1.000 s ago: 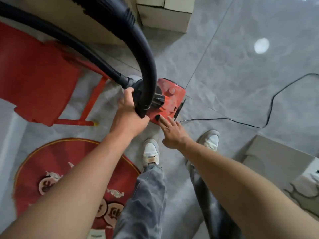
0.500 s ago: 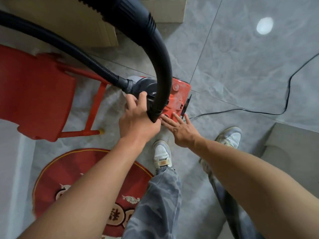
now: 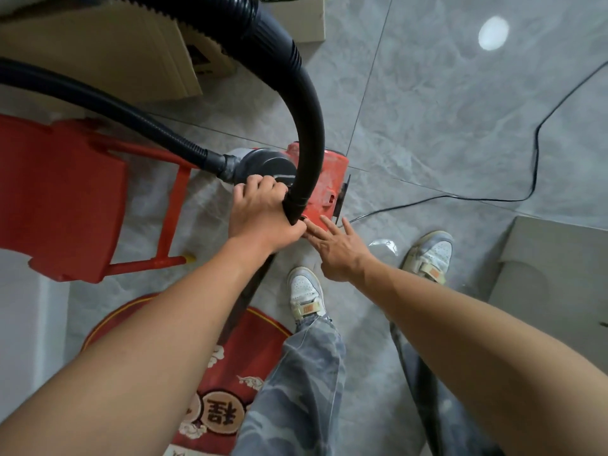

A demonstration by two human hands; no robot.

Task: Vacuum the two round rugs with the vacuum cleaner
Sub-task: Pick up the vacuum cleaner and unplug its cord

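Head cam: left hand [image 3: 260,215] is wrapped tight round the black hose [image 3: 309,110], right at the red vacuum cleaner [image 3: 330,179], which sits near 12 o'clock. Right hand [image 3: 335,246] has its fingers straight, tips touching the vacuum's near edge. One round rug [image 3: 256,343] lies at 7 o'clock.

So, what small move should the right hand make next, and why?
Probably press down with the right hand on the red vacuum cleaner at its near edge, likely the switch: its straight fingers reach there, the left hand grips the black hose, and the round rug lies close by.
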